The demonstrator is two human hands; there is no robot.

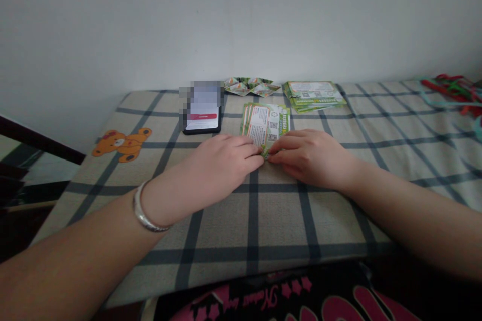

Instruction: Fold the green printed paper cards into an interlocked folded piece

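My left hand (226, 160), with a silver bangle (141, 210) on its wrist, has its fingers drawn together on a small green printed paper piece (265, 152). From the other side my right hand (309, 154) presses the same piece, fingertips bent, and the two hands nearly meet there. Most of the piece is hidden by the fingers. Just beyond the fingertips lies a fanned pile of green and white printed paper cards (261, 123), partly covered by both hands.
Toward the wall are a phone (203, 110) with its screen lit, folded paper triangles (250, 86) and a second card stack (314, 94). A bear cutout (122, 144) lies at left on the checked tablecloth (278, 215). Tangled colourful cords (457, 93) are at far right.
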